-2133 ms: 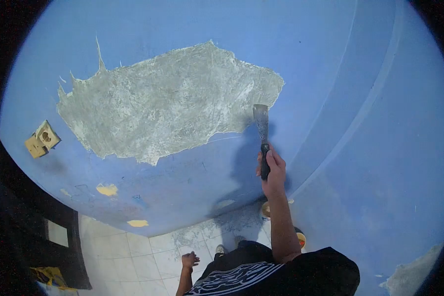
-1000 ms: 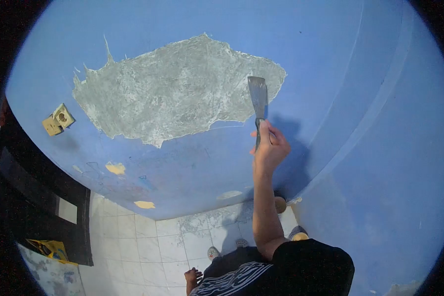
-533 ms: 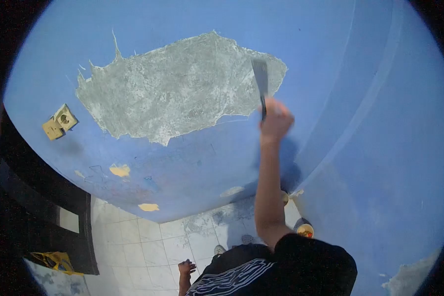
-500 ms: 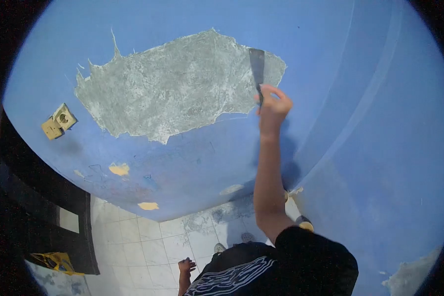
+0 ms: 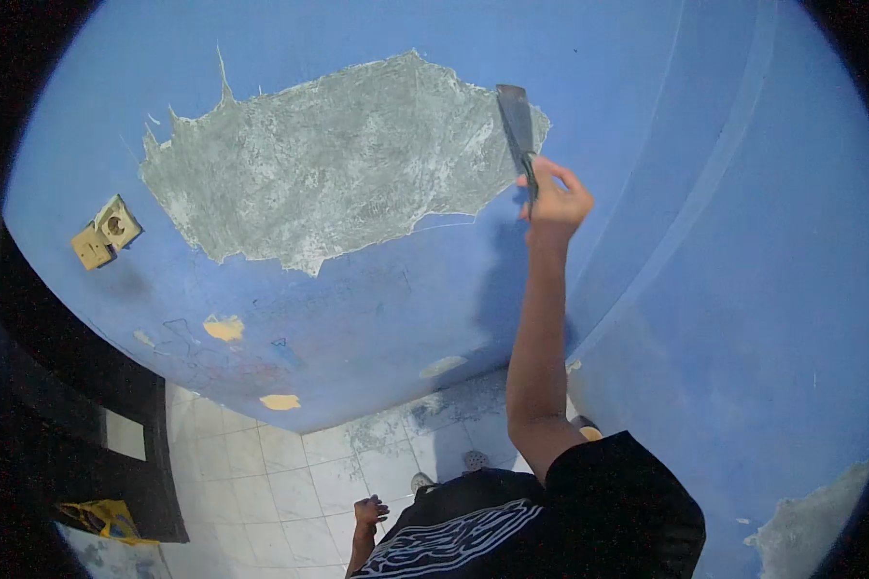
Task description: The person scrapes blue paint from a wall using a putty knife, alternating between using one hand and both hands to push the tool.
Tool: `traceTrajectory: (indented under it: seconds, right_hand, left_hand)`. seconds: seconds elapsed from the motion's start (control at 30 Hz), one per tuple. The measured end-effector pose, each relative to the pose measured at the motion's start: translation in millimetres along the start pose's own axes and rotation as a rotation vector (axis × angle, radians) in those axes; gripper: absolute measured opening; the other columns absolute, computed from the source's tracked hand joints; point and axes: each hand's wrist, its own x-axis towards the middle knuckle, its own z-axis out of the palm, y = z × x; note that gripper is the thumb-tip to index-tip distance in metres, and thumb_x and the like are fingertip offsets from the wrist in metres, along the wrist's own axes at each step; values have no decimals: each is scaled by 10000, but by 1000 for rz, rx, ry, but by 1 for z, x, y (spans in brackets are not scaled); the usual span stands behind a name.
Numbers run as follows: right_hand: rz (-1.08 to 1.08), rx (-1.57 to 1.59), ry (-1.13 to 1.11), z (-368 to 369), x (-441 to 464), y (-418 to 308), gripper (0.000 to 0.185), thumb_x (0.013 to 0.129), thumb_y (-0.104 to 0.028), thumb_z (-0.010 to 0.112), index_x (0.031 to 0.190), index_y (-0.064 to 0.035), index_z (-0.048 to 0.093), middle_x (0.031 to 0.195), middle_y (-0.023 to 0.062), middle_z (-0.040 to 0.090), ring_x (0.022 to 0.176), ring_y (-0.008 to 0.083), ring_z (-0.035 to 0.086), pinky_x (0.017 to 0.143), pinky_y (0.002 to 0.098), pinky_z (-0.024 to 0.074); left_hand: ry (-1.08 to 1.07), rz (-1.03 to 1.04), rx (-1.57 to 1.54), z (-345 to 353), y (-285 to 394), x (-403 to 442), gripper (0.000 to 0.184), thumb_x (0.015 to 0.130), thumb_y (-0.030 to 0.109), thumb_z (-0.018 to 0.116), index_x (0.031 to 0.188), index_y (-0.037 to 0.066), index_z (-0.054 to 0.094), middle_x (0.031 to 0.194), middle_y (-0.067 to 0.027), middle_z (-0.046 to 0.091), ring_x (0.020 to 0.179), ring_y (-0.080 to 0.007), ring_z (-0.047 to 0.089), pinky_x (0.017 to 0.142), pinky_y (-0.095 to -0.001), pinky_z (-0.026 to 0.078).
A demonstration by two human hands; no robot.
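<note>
My right hand [image 5: 556,198] grips the dark handle of a metal scraper [image 5: 517,118], its fingers wrapped round it. The scraper's blade points up and lies over the right end of a bare grey patch [image 5: 328,164], where its tip reaches the patch's upper edge. Blue paint [image 5: 377,299] surrounds this jagged patch on the wall. Low in the view, my left hand [image 5: 370,510] hangs beside my body over the tiled floor, fingers partly curled; whether it holds anything is too small to tell.
Two beige sockets [image 5: 106,234] sit on the wall at the left. Below them are small yellowish patches [image 5: 224,329]. White tiles [image 5: 290,492] cover the floor. A yellow bag [image 5: 106,519] lies at the lower left, and another grey patch [image 5: 809,521] shows at the lower right.
My right hand has moved up with the scraper, from the patch's lower right edge to its upper right edge. Fine flecks of change on the patch cannot be made out. My left hand still hangs low.
</note>
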Motion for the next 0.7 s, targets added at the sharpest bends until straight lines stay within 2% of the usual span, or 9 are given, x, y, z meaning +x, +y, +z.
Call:
traceTrajectory:
  seconds: [0.1, 0.2, 0.27, 0.3, 0.37, 0.47, 0.6, 0.67, 0.7]
  right_hand:
    - [55, -43, 45, -29, -21, -8, 170, 865, -122, 687, 877, 47, 685, 650, 118, 674, 381, 88, 484, 340, 241, 329]
    - [185, -104, 91, -41, -17, 25, 179, 862, -135, 689, 886, 42, 688, 666, 124, 678, 387, 88, 486, 345, 245, 343]
    - [-447, -448, -6, -34, 9, 71, 188, 863, -148, 702, 895, 37, 691, 678, 133, 681, 376, 91, 481, 334, 245, 341]
    - [-443, -450, -7, -28, 8, 60, 188, 863, -148, 702, 895, 37, 691, 678, 133, 681, 376, 91, 481, 334, 245, 341]
    - [12, 4, 22, -5, 3, 19, 181, 845, -144, 713, 914, 23, 694, 642, 112, 660, 359, 101, 442, 325, 248, 313]
    - [133, -92, 96, -28, -10, 32, 171, 845, -143, 696, 889, 22, 688, 630, 106, 653, 364, 98, 440, 328, 249, 315]
    - [221, -119, 97, -41, -25, 33, 161, 847, -143, 694, 863, 17, 683, 629, 103, 650, 374, 99, 451, 335, 256, 327]
    - [-6, -282, -53, -19, -1, 44, 164, 847, -136, 710, 856, 24, 676, 644, 110, 656, 378, 101, 463, 324, 254, 326]
    - [6, -287, -51, -12, -5, 46, 164, 847, -136, 710, 856, 24, 676, 644, 110, 656, 378, 101, 463, 324, 254, 326]
  left_hand:
    - [-11, -16, -20, 5, -8, 0, 331, 913, 289, 572, 888, -41, 593, 701, -161, 661, 543, -261, 655, 438, -379, 517]
    - [-8, 10, -15, 13, 0, 2, 325, 912, 282, 570, 886, -42, 589, 689, -158, 655, 534, -259, 650, 433, -382, 516]
    - [48, -10, -23, 17, 2, -11, 316, 911, 270, 573, 890, -45, 590, 682, -162, 651, 530, -260, 647, 430, -385, 518]
    - [50, -13, -22, 20, 2, -12, 316, 911, 270, 573, 890, -45, 590, 682, -162, 651, 530, -260, 647, 430, -385, 518]
    - [14, 14, -8, 21, 3, -10, 322, 915, 273, 573, 904, -48, 595, 681, -166, 651, 530, -261, 648, 428, -377, 519]
    - [-7, 19, 37, 24, 2, -1, 323, 912, 271, 572, 899, -50, 604, 685, -172, 660, 539, -275, 657, 431, -389, 528]
    - [10, -24, 14, 17, 8, 11, 313, 920, 265, 549, 893, -42, 601, 709, -174, 673, 544, -272, 661, 446, -411, 539]
    - [38, 20, 19, 16, 10, 7, 312, 922, 264, 549, 899, -43, 600, 722, -174, 675, 558, -271, 666, 459, -412, 543]
    - [60, 66, 21, 18, 10, 4, 310, 924, 262, 548, 906, -43, 600, 735, -174, 677, 572, -270, 670, 473, -412, 547]
